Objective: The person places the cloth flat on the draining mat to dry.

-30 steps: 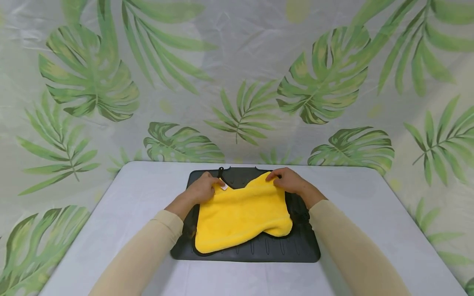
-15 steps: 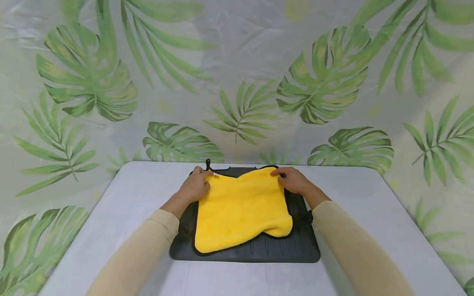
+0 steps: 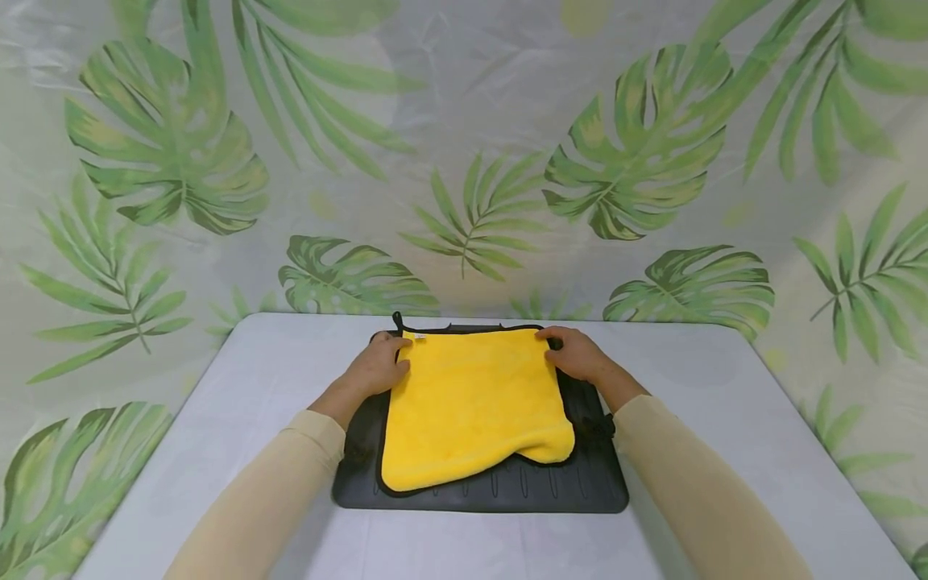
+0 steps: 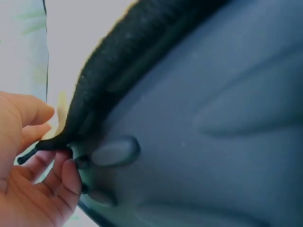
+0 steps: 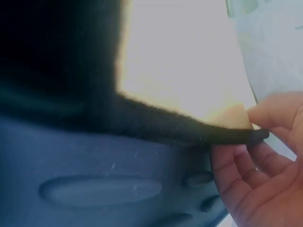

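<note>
— Two hands, what grip?
— Left hand (image 3: 377,366) pinches the far left corner of the square yellow plush cloth with black edging (image 3: 471,407); right hand (image 3: 576,354) pinches the far right corner.
— Cloth position?
— Spread flat on the ribbed black rubber mat (image 3: 551,483), on the pale grey table (image 3: 725,419), far edge taut between both hands.

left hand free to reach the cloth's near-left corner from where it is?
Probably yes. The left hand pinches the far-left corner of the yellow cloth; the near-left corner lies flat on the black mat, uncovered, with nothing between, though it must let go first.
</note>
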`<state>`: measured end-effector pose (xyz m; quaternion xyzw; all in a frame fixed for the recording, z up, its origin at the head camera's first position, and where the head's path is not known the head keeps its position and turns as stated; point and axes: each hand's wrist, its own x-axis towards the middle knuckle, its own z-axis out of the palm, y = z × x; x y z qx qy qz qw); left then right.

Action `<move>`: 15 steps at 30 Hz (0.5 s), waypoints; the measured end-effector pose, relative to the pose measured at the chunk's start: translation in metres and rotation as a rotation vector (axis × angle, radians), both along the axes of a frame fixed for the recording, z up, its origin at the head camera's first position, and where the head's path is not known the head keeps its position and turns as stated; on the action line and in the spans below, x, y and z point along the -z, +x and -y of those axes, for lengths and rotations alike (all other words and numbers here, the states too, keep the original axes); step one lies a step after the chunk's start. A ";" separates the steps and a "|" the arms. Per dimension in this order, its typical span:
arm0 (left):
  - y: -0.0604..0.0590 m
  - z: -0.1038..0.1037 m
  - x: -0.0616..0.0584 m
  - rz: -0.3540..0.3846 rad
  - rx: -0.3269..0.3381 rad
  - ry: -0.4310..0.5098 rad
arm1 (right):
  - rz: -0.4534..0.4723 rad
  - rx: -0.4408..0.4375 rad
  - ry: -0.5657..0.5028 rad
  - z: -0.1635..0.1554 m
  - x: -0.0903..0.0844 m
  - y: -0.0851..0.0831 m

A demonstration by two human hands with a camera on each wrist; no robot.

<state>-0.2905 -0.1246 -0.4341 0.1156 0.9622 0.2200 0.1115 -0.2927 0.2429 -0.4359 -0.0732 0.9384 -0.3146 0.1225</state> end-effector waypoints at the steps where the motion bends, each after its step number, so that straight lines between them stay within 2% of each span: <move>1: 0.000 0.001 0.001 0.003 0.011 0.002 | -0.002 -0.002 -0.003 -0.001 0.001 0.001; 5: 0.000 0.007 0.005 -0.002 0.053 0.030 | 0.030 -0.007 -0.049 -0.005 0.004 0.005; 8: 0.005 0.010 0.007 0.005 0.064 0.072 | 0.060 -0.019 -0.077 -0.008 0.003 0.011; 11: 0.016 0.012 0.005 0.032 0.062 0.105 | 0.099 -0.022 -0.139 -0.009 0.001 0.021; 15: 0.037 0.014 0.005 0.042 0.074 0.126 | 0.171 -0.028 -0.251 -0.010 -0.004 0.039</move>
